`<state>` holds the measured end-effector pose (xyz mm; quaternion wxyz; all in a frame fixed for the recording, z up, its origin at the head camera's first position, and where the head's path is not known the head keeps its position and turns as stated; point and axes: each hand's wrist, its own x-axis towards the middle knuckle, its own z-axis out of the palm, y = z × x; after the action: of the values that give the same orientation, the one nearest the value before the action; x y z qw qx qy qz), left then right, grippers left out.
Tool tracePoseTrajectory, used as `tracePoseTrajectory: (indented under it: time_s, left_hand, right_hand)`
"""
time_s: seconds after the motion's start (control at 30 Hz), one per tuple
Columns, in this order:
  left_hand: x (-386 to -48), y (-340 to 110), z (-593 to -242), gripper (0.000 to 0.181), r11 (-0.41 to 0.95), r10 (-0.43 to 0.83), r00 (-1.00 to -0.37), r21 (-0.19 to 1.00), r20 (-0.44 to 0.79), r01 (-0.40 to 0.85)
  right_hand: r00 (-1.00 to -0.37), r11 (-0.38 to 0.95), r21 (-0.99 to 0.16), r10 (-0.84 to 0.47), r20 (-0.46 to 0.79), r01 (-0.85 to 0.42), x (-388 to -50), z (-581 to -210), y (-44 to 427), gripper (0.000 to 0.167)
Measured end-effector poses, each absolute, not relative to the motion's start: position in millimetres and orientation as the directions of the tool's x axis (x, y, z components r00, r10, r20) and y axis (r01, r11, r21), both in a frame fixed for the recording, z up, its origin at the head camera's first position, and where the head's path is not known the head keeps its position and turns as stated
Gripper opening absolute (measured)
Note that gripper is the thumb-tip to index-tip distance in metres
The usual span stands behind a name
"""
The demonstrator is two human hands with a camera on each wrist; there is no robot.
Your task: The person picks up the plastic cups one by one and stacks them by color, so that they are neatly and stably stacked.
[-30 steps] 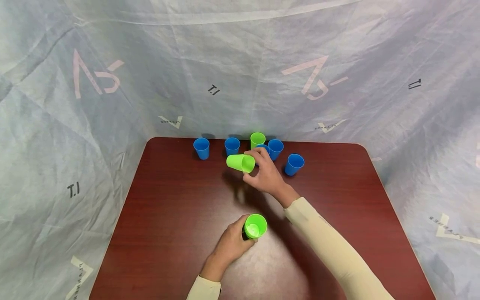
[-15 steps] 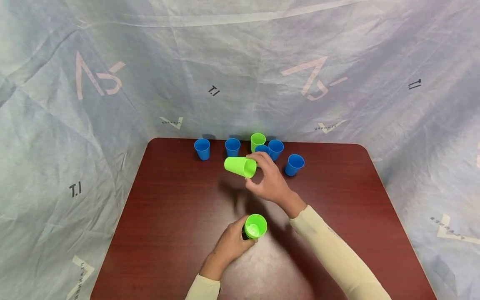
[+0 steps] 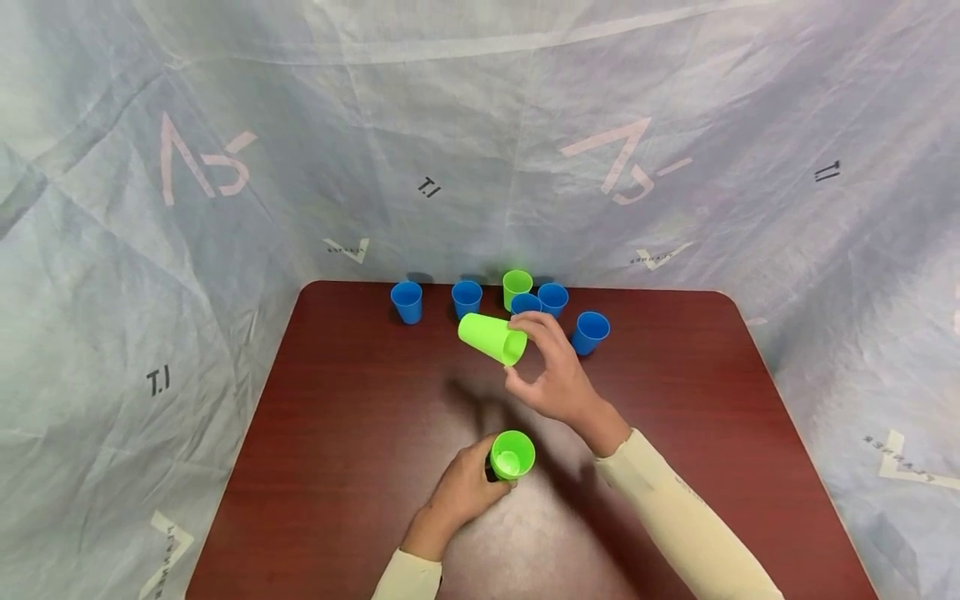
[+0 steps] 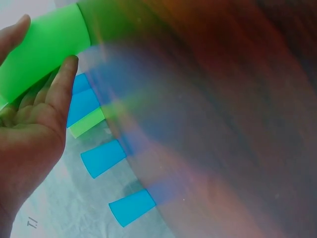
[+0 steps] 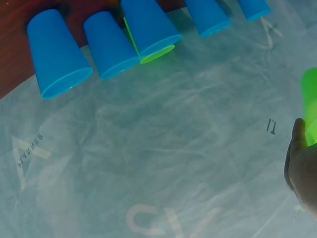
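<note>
My left hand (image 3: pixel 459 490) grips an upright green cup (image 3: pixel 513 455) near the middle of the table; in the left wrist view that green cup (image 4: pixel 47 47) lies between thumb and fingers. Behind and above it, my right hand (image 3: pixel 558 373) holds a second green cup (image 3: pixel 489 336) by its rim between thumb and fingers. This cup is tipped on its side in the air, its mouth toward the right palm and its base to the left. In the right wrist view only part of the right hand (image 5: pixel 304 171) and a green cup (image 5: pixel 311 106) show at the right edge.
Along the table's (image 3: pixel 337 400) back edge stand several blue cups (image 3: pixel 407 302) and one green cup (image 3: pixel 517 287), partly behind a blue cup (image 3: pixel 526 306). A blue cup (image 3: pixel 591 332) stands farther right. Grey sheeting (image 3: pixel 480 133) hangs behind and at both sides.
My right hand has drawn back toward me and to the right, and its green cup has come along, its base tilting higher. My left hand and its cup have stayed in place.
</note>
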<state>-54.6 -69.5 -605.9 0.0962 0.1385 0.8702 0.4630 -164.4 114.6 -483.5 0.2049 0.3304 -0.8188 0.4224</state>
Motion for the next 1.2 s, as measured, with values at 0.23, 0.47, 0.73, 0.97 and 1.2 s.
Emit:
tracePoseTrajectory:
  time_s: [0.23, 0.47, 0.73, 0.97, 1.2]
  left_hand:
    - [-54, -69, -606, 0.07, 0.546, 0.326, -0.945, 0.821, -0.024, 0.168]
    - [-54, -69, -607, 0.069, 0.544, 0.325, -0.946, 0.819, -0.005, 0.183]
    - [-54, -68, -607, 0.066, 0.54, 0.327, -0.945, 0.821, 0.0, 0.187]
    - [-53, -68, -606, 0.067, 0.533, 0.326, -0.945, 0.827, -0.008, 0.177]
    - [-53, -69, -608, 0.066, 0.536, 0.327, -0.945, 0.826, -0.011, 0.176]
  right_hand:
    - [-0.662, 0.406, -0.528, -0.367, 0.653, -0.746, -158, -480, 119, 0.064]
    - [-0.63, 0.379, -0.51, -0.359, 0.688, -0.773, -152, -478, 123, 0.059]
    - [-0.632, 0.355, -0.527, -0.343, 0.695, -0.772, -143, -473, 127, 0.061]
    - [-0.608, 0.338, -0.508, -0.377, 0.699, -0.792, -136, -473, 127, 0.057]
    - [-0.616, 0.305, -0.536, -0.427, 0.662, -0.788, -130, -482, 125, 0.05]
